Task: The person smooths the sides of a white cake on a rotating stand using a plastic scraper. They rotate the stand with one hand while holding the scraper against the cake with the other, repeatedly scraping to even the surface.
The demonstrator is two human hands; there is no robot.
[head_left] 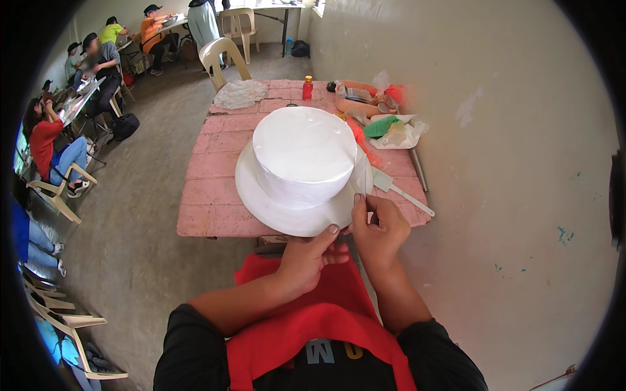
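A round white cake [303, 143] with a smooth, pale coating stands on a wide white round base [287, 221] in front of me. At the near rim of this base is my left hand [310, 257], its thumb on the edge and its other fingers curled below. My right hand [381, 228] is closed in a pinch at the right side of the base. Between its fingertips rises a thin, whitish flat piece [363, 174], close beside the cake's wall; its exact kind is hard to make out. A white spatula [405, 194] lies right of the base.
Behind the cake, the pink table [202, 189] holds a crumpled plastic bag [240, 94], a red bottle [308, 88] and an orange tray [349, 105]. A metal tube [418, 171] lies at the right edge, near the wall [495, 163]. People sit working at the left.
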